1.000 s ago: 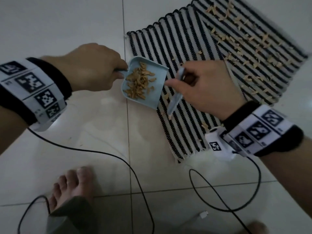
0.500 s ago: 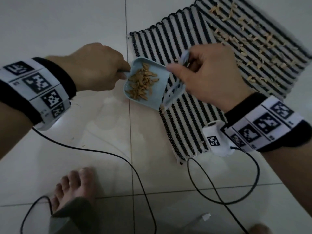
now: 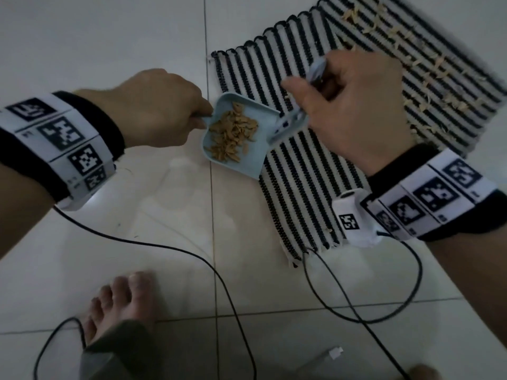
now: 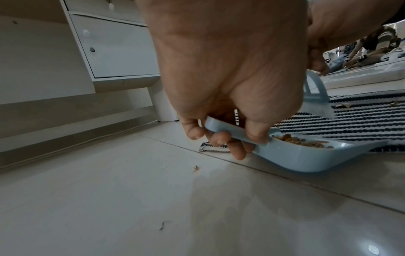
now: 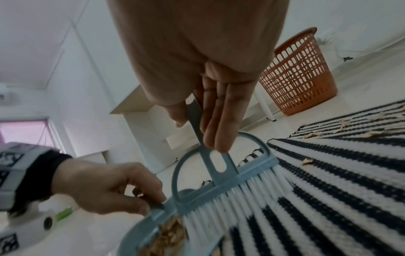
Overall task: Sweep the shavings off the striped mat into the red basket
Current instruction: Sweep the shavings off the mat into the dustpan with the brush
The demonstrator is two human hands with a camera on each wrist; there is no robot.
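Note:
My left hand (image 3: 164,108) grips the handle of a light blue dustpan (image 3: 255,165), which holds a heap of tan shavings (image 3: 233,135) and is raised a little off the floor (image 4: 306,161) at the mat's left edge. My right hand (image 3: 348,105) holds a small blue brush (image 5: 221,180) by its handle, white bristles (image 5: 236,204) over the pan's mouth. The black-and-white striped mat (image 3: 307,171) still carries scattered shavings (image 3: 428,86) on its far right part. The red basket (image 5: 300,72) stands on the floor beyond the mat in the right wrist view.
White tiled floor (image 3: 137,256) with black cables (image 3: 192,250) looping near my bare foot (image 3: 123,303). A white cabinet (image 4: 114,46) stands at the left beyond the mat. A few stray bits (image 4: 195,168) lie on the tiles.
The brush has moved up from the mat to the pan's lip and my right hand has risen. The dustpan has shifted slightly away from the mat, keeping its load.

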